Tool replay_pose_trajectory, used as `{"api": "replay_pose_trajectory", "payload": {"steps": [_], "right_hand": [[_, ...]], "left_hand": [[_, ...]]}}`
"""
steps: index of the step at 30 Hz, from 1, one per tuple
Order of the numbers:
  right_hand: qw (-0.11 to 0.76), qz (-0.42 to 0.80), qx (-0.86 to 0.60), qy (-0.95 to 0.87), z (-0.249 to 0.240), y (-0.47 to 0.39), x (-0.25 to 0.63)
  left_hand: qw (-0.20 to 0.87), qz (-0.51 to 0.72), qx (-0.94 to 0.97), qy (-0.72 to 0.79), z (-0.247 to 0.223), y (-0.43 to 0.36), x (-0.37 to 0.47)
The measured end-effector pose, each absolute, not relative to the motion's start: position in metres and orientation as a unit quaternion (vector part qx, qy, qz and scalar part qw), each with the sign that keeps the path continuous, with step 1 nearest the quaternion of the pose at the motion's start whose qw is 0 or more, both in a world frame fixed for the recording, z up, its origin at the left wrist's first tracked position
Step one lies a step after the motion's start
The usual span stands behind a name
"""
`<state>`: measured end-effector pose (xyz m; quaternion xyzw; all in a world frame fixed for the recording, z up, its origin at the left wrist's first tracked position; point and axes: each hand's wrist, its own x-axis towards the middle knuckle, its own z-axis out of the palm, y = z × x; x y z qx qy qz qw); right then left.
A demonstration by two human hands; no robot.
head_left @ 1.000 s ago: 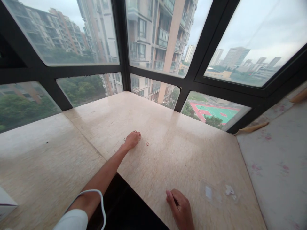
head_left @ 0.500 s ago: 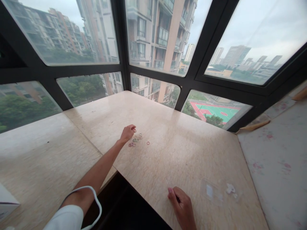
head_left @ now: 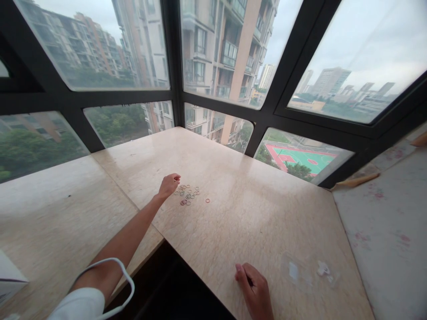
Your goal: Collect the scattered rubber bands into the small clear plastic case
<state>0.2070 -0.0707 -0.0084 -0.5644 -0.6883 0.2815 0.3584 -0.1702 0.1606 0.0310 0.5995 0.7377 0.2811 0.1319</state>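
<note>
A cluster of small, thin rings (head_left: 188,196) in green, pinkish and brownish tones lies on the pale marbled countertop (head_left: 213,240). One reddish ring (head_left: 207,201) sits apart, to the right of the others. My left hand (head_left: 169,184) is just beyond the cluster's left edge, its fingers pinched together; whatever is between the fingertips is too small to make out. Down near the counter's front edge rests my right hand (head_left: 255,286), curled into a loose fist away from the rings. Nothing shows in the gap beside its thumb.
Clear plastic packets (head_left: 295,271) with a white tag lie right of my right hand, by a small white piece (head_left: 323,268). A white box (head_left: 10,280) stands at the left edge. A white cord (head_left: 128,284) loops by my left arm. Windows border the counter's back.
My left hand has moved left from above the rings to beside them. More rings are uncovered at the cluster's upper left. The right hand stays in place; the view has shifted slightly.
</note>
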Motion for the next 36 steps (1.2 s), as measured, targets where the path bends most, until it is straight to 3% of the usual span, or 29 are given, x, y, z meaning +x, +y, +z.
{"api": "replay_pose_trajectory", "payload": {"steps": [10, 21, 36], "right_hand": [[0.357, 0.286, -0.57, -0.682, -0.012, -0.07, 0.208], [0.382, 0.277, -0.584, -0.661, -0.022, -0.071, 0.206], [0.397, 0.282, -0.582, -0.651, -0.034, -0.07, 0.207]], "left_hand": [[0.073, 0.216, 0.64, 0.734, 0.03, 0.165, -0.172], [0.127, 0.147, 0.743, 0.641, 0.024, 0.176, -0.168], [0.137, 0.154, 0.705, 0.679, 0.028, 0.19, -0.156]]}}
